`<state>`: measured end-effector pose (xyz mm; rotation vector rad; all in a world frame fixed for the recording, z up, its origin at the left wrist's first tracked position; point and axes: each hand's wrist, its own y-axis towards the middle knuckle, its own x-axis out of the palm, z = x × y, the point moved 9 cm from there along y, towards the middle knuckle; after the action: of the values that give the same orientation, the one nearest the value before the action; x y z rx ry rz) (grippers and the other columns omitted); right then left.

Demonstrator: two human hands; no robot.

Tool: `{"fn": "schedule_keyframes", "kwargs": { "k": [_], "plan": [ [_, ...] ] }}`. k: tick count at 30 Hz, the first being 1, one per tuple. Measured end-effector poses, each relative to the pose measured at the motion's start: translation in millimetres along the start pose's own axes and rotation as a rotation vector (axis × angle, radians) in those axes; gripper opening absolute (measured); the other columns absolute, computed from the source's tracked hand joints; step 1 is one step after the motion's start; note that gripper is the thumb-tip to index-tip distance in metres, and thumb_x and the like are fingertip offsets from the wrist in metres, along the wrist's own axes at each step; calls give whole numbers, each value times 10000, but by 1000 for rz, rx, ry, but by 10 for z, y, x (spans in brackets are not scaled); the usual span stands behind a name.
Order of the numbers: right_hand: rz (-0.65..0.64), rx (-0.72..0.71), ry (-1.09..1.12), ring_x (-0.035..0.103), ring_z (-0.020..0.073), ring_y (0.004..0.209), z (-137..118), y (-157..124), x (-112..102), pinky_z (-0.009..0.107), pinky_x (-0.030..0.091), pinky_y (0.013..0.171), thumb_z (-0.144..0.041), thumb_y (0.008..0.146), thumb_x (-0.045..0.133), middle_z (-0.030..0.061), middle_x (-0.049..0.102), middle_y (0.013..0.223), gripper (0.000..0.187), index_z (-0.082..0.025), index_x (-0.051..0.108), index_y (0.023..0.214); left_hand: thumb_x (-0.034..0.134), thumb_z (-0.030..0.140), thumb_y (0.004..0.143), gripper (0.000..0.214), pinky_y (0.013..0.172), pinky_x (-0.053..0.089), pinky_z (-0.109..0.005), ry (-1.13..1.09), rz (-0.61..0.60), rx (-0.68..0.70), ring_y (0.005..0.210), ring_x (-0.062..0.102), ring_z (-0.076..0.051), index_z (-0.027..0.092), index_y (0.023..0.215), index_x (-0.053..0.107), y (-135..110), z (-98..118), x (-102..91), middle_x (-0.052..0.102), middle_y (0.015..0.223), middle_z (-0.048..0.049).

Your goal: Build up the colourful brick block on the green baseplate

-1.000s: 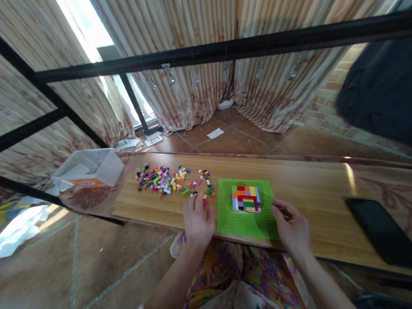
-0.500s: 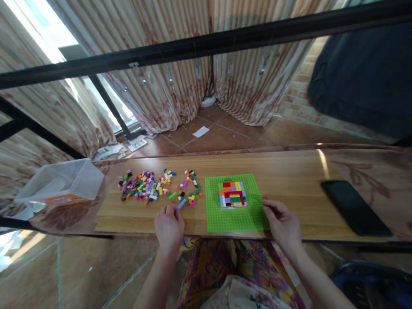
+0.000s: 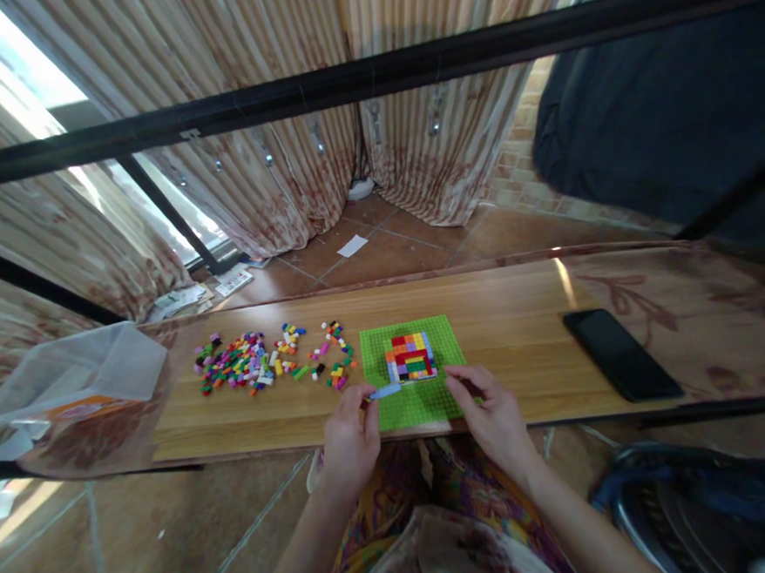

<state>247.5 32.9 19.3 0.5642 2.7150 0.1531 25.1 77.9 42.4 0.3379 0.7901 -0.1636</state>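
While left hand [image 3: 352, 435] is clamping fingers on blue brick [image 3: 387, 392], steadiness is helping; right hand [image 3: 492, 408] fingers, can't tell

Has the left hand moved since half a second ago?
Yes: the left hand, holding a light blue brick, has moved right, up to the green baseplate.

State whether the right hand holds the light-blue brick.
No, the left hand holds the light-blue brick, over the green studded baseplate.

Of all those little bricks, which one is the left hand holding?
The long light-blue brick, pinched in the left hand. The loose bricks lie on the table, and others sit in the build on the green plate.
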Motion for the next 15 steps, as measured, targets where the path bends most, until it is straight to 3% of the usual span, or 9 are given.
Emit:
{"fn": "schedule_keyframes", "kwargs": {
  "k": [5,15],
  "plan": [
    [-97,-57,39,634,185,855,-215,74,174,309,500,754,-402,890,540,62,687,940,282,-231,697,1052,482,150,890,140,803,498,-295,-29,-27,126,895,639,-175,209,968,583,172,374,228,678,929,-39],
    [-40,-143,-86,638,176,785,-166,422,212,314,505,739,-340,870,562,52,692,876,205,-230,733,898,530,170,892,77,816,431,-351,195,22,230,864,590,-201,208,897,597,511,462,405,683,881,-30]
  ]
}}
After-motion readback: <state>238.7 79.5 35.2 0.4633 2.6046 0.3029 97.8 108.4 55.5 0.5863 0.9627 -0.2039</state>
